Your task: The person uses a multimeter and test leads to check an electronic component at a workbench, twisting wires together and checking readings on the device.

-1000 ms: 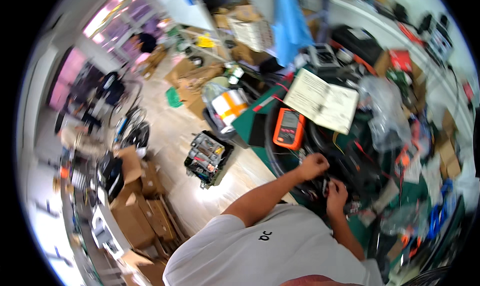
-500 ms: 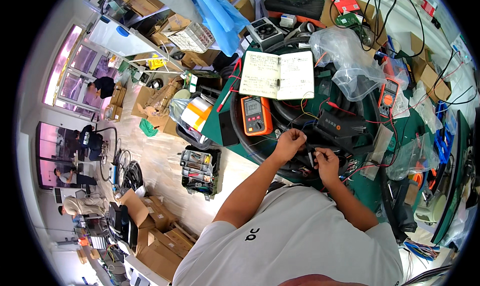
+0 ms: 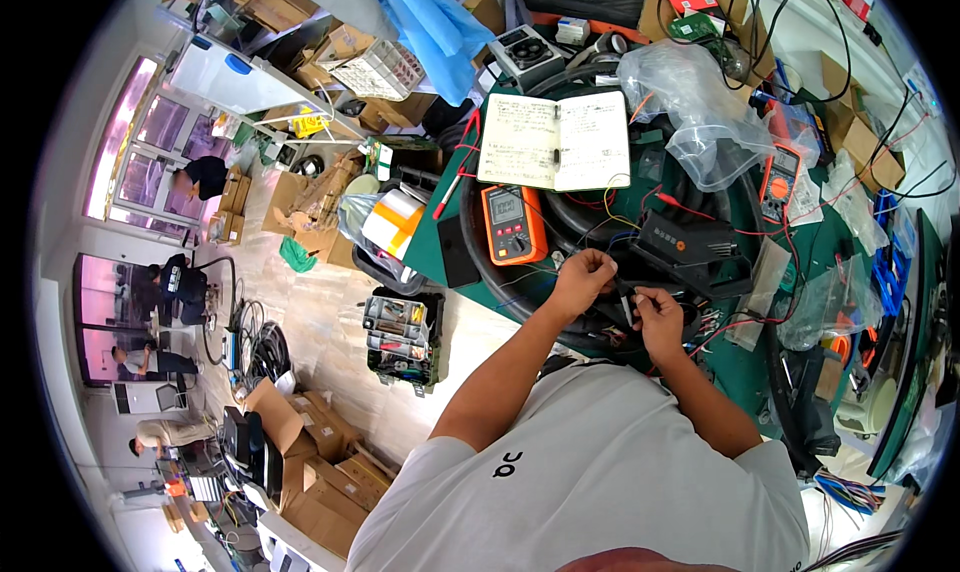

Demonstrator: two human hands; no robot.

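Observation:
My left hand is closed in a pinch over the coiled black cable, and what lies between its fingertips is too small to make out. Close by, my right hand pinches a small slender piece, pale along one side and dark at the top. Thin wires run near both hands. Just beyond them rests a black device housing with an orange mark. Left of my hands, an orange handheld meter lies face up on the green table mat, beside a black phone-like slab.
An open notebook lies beyond the meter. Clear plastic bags and a second orange multimeter with red leads are to the right. An open toolbox stands on the floor at left. Several people are farther left.
Both hands stay close together over the cable with small finger movements. The view shifts slightly. In the background, one person at the left has bent or moved lower.

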